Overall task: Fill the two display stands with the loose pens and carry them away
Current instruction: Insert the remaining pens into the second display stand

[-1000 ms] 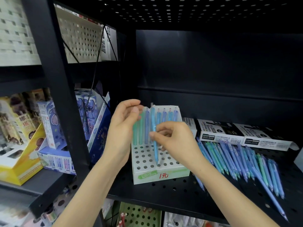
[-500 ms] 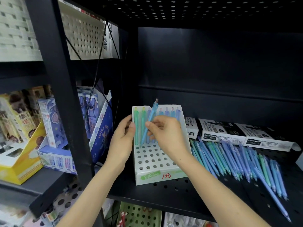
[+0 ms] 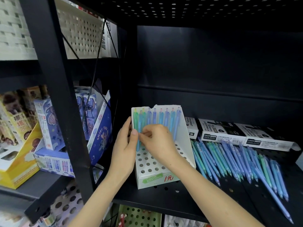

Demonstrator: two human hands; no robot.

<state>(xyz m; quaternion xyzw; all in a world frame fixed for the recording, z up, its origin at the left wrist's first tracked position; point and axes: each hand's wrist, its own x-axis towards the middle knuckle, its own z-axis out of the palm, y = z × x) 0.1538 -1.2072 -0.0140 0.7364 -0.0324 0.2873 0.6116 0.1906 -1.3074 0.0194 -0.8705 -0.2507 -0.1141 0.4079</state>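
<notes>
From my remote seat, my right hand (image 3: 157, 141) pinches a pale blue pen (image 3: 139, 123) low on its barrel, its tip at a hole in the white display stand (image 3: 182, 145) on the black shelf (image 3: 164, 196). My left hand (image 3: 124, 148) seems to clasp the stand's left wall, fingers hidden behind it. The loose pens (image 3: 229, 159) lie heaped just right of the stand. They look light, stiff and slick, so I'd pinch them mid-barrel. The stand looks like thin card, likely to flex, so I'd lift it by its base.
</notes>
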